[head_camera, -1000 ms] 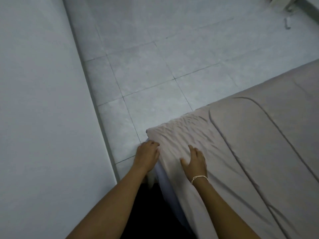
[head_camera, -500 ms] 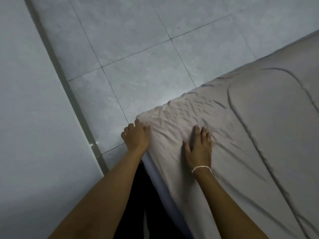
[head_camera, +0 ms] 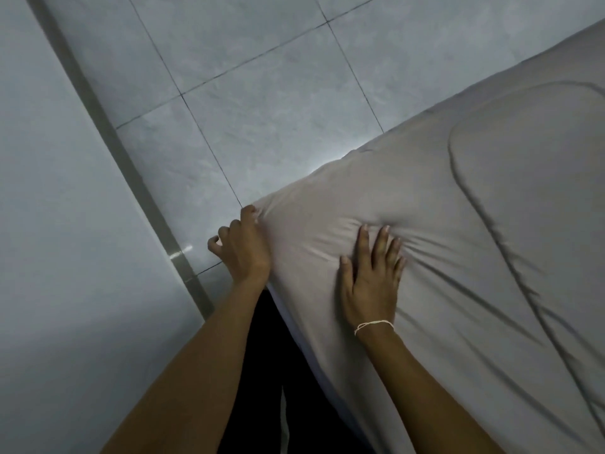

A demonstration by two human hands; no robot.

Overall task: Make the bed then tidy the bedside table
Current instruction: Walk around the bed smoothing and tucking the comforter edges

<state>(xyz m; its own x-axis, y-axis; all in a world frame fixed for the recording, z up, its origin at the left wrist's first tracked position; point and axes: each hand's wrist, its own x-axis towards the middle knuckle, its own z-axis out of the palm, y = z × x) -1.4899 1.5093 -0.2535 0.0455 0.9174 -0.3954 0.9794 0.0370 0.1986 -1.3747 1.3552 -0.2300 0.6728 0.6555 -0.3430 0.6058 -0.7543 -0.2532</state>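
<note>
1. A person's left hand [head_camera: 244, 249] curls closed on the corner of a grey-beige cotton bedsheet [head_camera: 442, 240], apparently pinching the fabric there.
2. The right hand [head_camera: 370, 276], a thin white string bracelet [head_camera: 373, 325] at its wrist, presses flat with fingers spread, just beside that corner.
3. The bed corner juts over a pale grey tiled floor [head_camera: 262, 93], near a white wall [head_camera: 59, 224].
</note>
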